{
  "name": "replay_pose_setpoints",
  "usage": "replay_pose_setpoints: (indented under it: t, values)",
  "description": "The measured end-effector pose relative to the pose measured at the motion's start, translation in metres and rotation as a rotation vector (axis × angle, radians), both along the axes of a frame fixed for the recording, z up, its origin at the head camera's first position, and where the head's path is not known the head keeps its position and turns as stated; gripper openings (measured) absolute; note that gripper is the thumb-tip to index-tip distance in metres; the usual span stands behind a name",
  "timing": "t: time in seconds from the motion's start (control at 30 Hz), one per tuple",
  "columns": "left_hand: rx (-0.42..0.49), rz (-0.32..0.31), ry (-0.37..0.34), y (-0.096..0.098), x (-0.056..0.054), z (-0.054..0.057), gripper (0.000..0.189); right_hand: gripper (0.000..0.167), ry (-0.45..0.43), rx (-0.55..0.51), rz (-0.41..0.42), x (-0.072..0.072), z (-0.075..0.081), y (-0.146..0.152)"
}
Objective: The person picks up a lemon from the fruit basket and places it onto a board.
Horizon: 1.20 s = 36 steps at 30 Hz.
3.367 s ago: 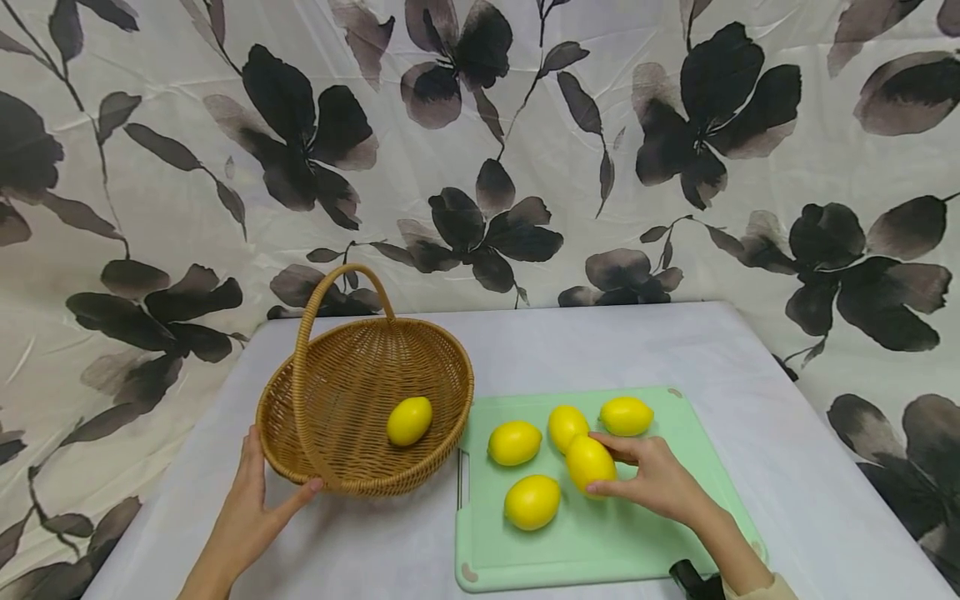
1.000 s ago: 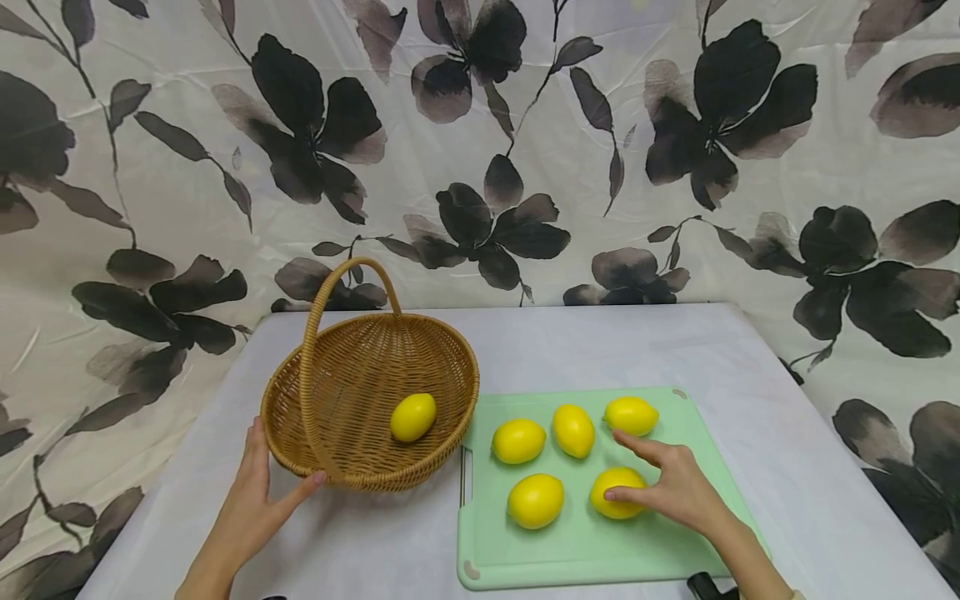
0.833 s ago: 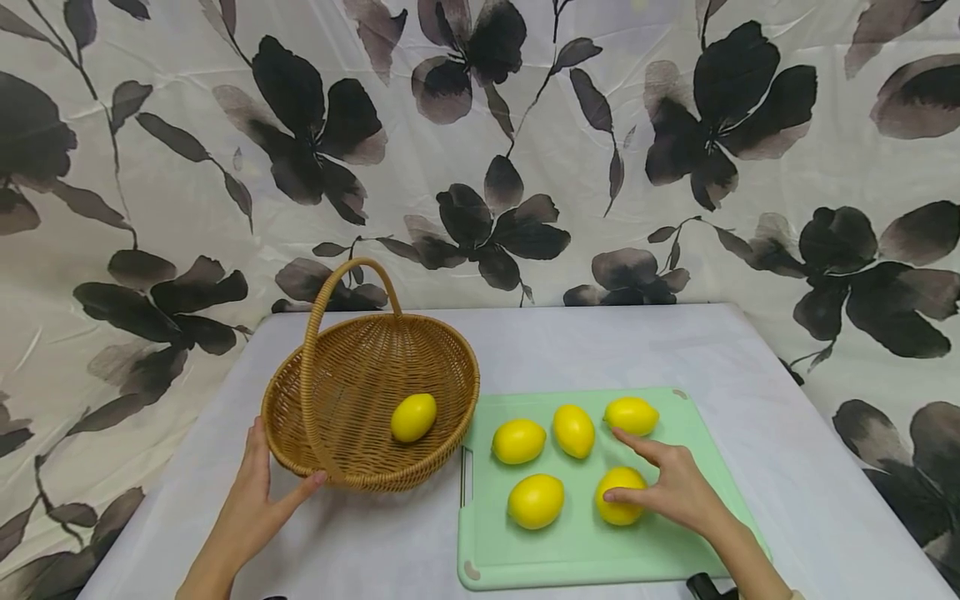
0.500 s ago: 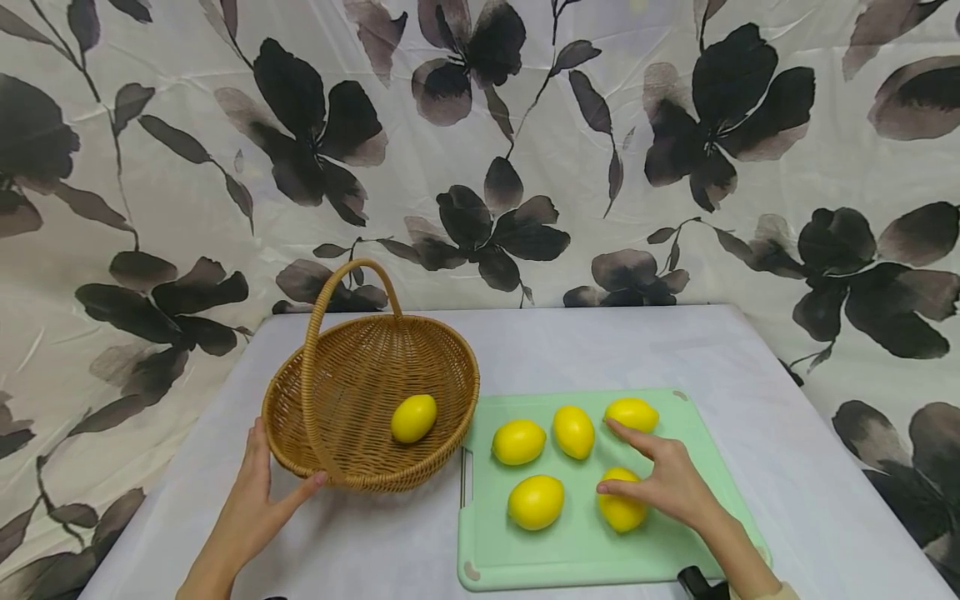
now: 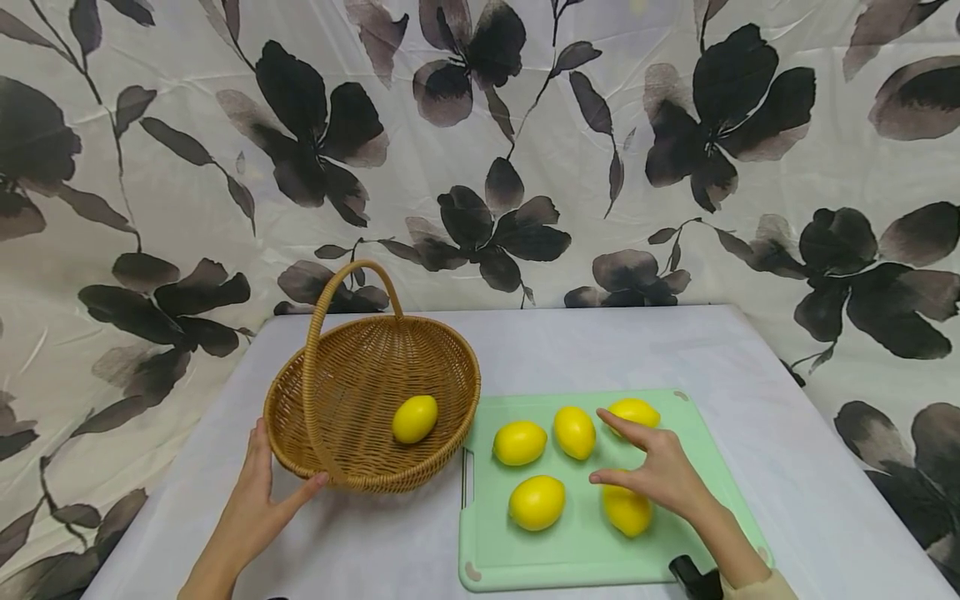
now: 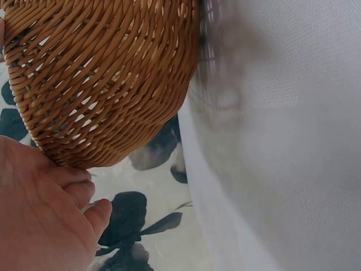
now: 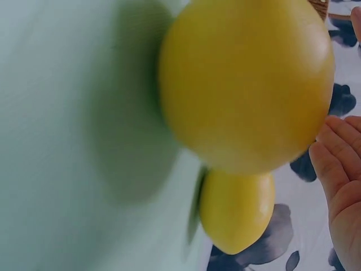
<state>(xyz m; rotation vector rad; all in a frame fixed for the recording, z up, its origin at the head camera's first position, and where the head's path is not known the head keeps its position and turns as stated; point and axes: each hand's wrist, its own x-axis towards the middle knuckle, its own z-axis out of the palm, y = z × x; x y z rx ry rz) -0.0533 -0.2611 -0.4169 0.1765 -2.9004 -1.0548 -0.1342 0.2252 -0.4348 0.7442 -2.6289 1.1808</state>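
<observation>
In the head view my left hand (image 5: pixel 251 508) rests against the wicker basket (image 5: pixel 296 454), its straight fingers along the left side and the thumb at the front rim. One lemon (image 5: pixel 415 419) lies inside the basket. Over the green cutting board (image 5: pixel 555 554) my right hand (image 5: pixel 663 471) is spread, thumb and forefinger wide apart with nothing between them. Below its thumb a lemon (image 5: pixel 627 510) lies on the board, partly covered. Another lemon (image 5: pixel 636 412) shows behind the forefinger. The right wrist view has one lemon (image 7: pixel 248 84) large and close, apart from the palm.
Three more lemons lie on the board: one at back left (image 5: pixel 520 442), one at back middle (image 5: pixel 575 433) and one at front left (image 5: pixel 537 502). A white cloth (image 5: pixel 600 350) covers the table. A floral curtain (image 5: pixel 480 125) hangs behind it.
My right hand gripped a lemon near the board's middle, set it at the front right and let it go. The lemon turned a little, and the hand has lifted slightly. My left hand stays put.
</observation>
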Motion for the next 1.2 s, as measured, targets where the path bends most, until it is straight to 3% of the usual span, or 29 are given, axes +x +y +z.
replay_pose_setpoints:
  t: [0.43,1.2]
  values:
    - [-0.005,0.007,-0.008,0.000,0.001,0.000,0.116,0.080,0.037,0.016,0.056,-0.010,0.015,-0.017]
    - [-0.009,0.016,-0.035,0.000,0.000,0.001,0.117,0.080,-0.012,0.008,0.119,-0.021,0.028,-0.040]
